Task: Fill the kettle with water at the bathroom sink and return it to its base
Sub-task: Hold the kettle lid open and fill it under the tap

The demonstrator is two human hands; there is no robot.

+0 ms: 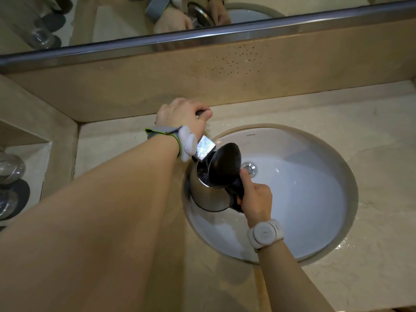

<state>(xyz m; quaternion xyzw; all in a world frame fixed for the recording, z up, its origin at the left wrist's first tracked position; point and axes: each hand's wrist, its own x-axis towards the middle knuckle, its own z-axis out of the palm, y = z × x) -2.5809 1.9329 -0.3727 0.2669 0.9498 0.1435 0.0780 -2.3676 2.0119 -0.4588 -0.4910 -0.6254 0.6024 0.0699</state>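
Note:
A steel kettle [208, 194] with a black lid [225, 163] standing open hangs over the left part of the white round sink [310, 199]. My right hand [255, 198] grips its black handle. The chrome square faucet spout [204, 148] reaches over the kettle's open mouth, and water shows inside. My left hand [183, 115] grips the faucet lever behind the spout, fingers curled over it. The kettle's base is not in view.
The beige stone counter [371, 131] surrounds the sink, with a backsplash and a mirror [112, 19] above. A chrome drain plug [248, 168] sits in the basin. At the left, a recessed shelf holds upturned glasses [10, 167] on dark coasters.

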